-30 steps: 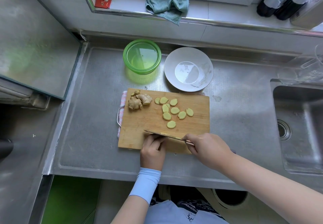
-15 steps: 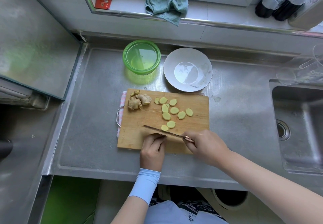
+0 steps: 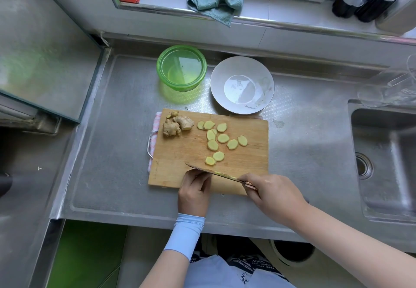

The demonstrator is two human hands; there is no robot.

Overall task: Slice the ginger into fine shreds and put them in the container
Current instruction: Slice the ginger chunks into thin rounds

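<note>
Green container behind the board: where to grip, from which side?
Probably grip the green container by its wall under the rim, from above and its left. It stands upright, open-mouthed, round; the white bowl crowds its right, the cutting board its front.

snug pale blue sleeve [image 3: 185,231] behind the left hand [image 3: 194,194]; pale blue top [image 3: 213,274] over dark cloth [image 3: 247,262] printed white

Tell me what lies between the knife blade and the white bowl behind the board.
Ginger slices, lying flat on the wooden cutting board, fill the stretch between the knife and the white bowl, as the head view shows.
</note>
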